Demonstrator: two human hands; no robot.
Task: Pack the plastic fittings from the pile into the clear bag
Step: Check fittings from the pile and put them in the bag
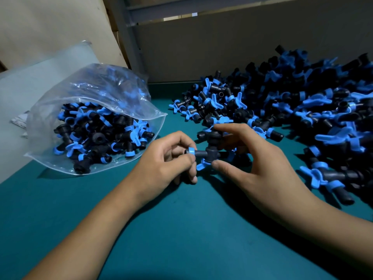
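A large pile of black and blue plastic fittings (292, 106) covers the right side of the teal table (181, 229). The clear bag (113, 98) lies on its side at the left, mouth toward the middle, holding several fittings. Between them, my left hand (165, 160) pinches the blue-ringed end of a fitting (203, 153). My right hand (248, 158) curls over the other end of that fitting and over more fittings beneath its fingers, at the near edge of the pile.
A grey partition wall (242, 47) stands behind the pile. A pale board (50, 27) leans at the back left, and a light sheet (12, 118) lies under the bag's left side.
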